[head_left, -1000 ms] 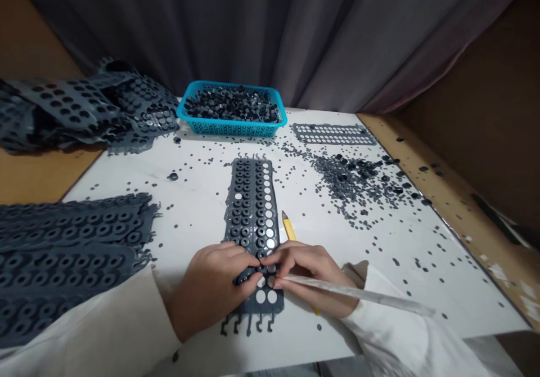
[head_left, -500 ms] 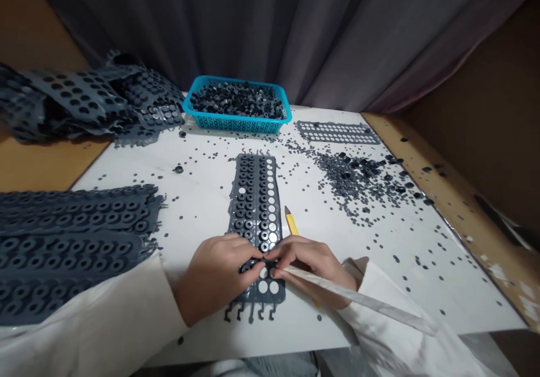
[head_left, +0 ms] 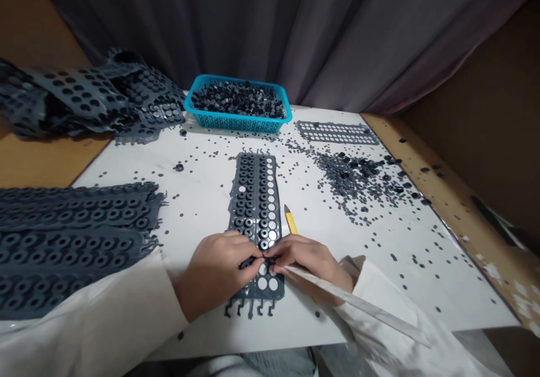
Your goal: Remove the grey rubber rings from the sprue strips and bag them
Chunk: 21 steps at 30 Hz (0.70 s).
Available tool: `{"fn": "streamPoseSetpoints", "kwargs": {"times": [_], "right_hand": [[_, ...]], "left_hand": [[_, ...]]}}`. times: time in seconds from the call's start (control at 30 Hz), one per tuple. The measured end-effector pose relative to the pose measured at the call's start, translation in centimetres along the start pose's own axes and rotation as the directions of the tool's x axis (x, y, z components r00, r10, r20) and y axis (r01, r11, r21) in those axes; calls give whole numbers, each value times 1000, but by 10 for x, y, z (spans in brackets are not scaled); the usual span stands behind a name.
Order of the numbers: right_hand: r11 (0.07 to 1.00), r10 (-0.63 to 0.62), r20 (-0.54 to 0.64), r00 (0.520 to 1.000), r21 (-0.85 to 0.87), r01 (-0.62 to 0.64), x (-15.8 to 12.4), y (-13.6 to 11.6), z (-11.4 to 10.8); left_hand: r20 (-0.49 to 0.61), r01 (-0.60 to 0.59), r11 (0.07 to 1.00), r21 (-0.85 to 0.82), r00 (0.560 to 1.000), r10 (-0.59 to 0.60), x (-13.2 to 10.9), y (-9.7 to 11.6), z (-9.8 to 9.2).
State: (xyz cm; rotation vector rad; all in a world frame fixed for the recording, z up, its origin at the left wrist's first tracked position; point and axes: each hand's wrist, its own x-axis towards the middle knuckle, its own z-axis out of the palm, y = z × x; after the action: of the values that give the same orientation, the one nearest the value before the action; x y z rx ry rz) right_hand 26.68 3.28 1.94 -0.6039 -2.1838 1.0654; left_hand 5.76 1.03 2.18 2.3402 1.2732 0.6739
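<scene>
A dark grey moulded rubber sheet [head_left: 258,197] lies lengthwise before me, with rows of raised ring-shaped parts. Its right column and a few other spots are open round holes showing white. My left hand [head_left: 221,270] is closed over the sheet's near half, thumb and forefinger pinched together; what is between them is too small and hidden to tell. Fingertip to fingertip with it, my right hand [head_left: 310,261] is also closed. From its fingers a long pale flat strip [head_left: 358,298] runs back over the right sleeve. A yellow pencil-like tool [head_left: 291,222] lies partly under the right hand.
A blue basket [head_left: 236,121] full of small dark rubber parts stands at the back. More ringed sheets [head_left: 76,247] lie at left, and punched sheets [head_left: 88,95] are heaped behind them. Small dark discs [head_left: 350,174] are piled at right, near a holed sheet [head_left: 337,132].
Both hands stay pinched at almost the same place on the sheet, with only a slight shift of the fingers. The view has tilted a little.
</scene>
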Motion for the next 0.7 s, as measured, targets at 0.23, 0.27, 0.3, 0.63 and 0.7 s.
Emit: {"fn": "streamPoseSetpoints", "kwargs": {"times": [0.23,0.27,0.3,0.63,0.7], "right_hand": [[998,-21,5,1000,-54,22,0,0,0],[998,-24,-4,1000,-63,23,0,0,0],[997,-24,-11,1000,-73,23,1,-1,1],[999,55,-25,998,-3,-55,1,-4,1],[999,49,-20,999,-1,-49,2,-5,1]], "left_hand": [[14,-5,1000,5,1000,5,1,1,-2],[17,-2,1000,4,1000,2,1,1,-2],[22,1,1000,3,1000,-1,1,1,-2],[10,21,1000,-16,1000,-21,2,1,-2],[4,24,999,-21,1000,-24,3,1,-2]]}}
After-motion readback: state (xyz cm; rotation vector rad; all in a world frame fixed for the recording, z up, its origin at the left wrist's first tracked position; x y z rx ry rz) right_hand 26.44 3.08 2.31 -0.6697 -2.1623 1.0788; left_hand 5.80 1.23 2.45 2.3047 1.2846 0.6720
